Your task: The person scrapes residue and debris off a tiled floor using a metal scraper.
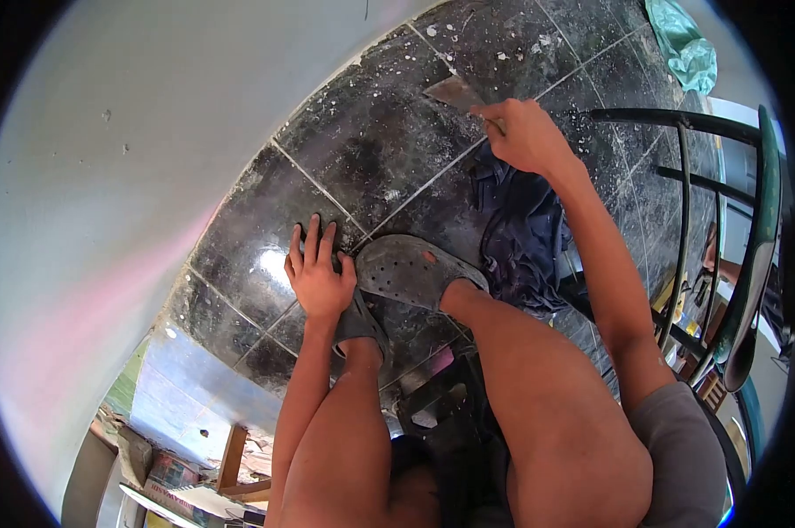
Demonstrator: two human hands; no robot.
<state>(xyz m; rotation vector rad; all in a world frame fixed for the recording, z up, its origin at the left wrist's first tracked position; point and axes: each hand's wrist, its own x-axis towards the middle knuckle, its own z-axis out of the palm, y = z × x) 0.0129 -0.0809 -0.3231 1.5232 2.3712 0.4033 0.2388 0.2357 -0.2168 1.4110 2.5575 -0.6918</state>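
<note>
My right hand [527, 136] is closed round the handle of a scraper [455, 92], whose flat metal blade lies low over the dark tiled floor [362, 145] and points away to the left. My left hand [321, 271] rests with spread fingers near the toe of my grey clog [410, 268]; it holds nothing. White specks and dusty patches are scattered over the tiles round the blade. A dark crumpled cloth [525, 233] lies below my right hand, beside my clog.
A pale wall [124, 158] curves along the left. At the right stands a dark metal chair frame [758, 255], with a green plastic bag [686, 53] above it. Wooden pieces [232, 458] and boxes lie at lower left.
</note>
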